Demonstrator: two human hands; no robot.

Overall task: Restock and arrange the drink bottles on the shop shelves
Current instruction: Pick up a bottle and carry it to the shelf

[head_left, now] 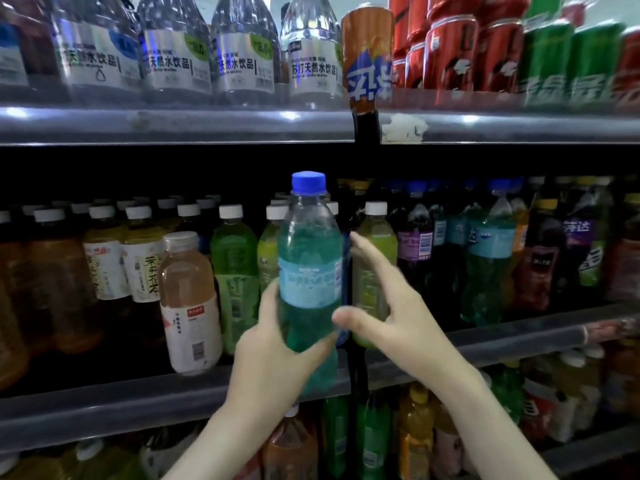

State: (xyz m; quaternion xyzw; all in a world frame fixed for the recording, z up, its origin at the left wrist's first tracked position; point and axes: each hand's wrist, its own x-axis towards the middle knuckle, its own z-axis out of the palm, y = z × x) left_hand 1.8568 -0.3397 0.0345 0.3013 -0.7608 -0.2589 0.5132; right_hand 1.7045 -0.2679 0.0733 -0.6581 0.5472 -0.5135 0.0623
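My left hand (277, 348) grips the blue-cap bottle (310, 268) low down, fingers curled round it. The bottle is upright in the air, in front of the middle shelf (104, 403). My right hand (377, 296) is open at its 3 o'clock, thumb just beside it, holding nothing. The same blue drinks (490, 258) stand further off at 3 o'clock. I think I should keep it straight, go slowly that way, and not bump the green bottle (375, 251).

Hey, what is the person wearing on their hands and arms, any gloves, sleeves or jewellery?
Nothing visible. The left hand and right hand are bare: no gloves, rings or watch. The left forearm and right forearm are uncovered down to the frame edge; no sleeve shows.
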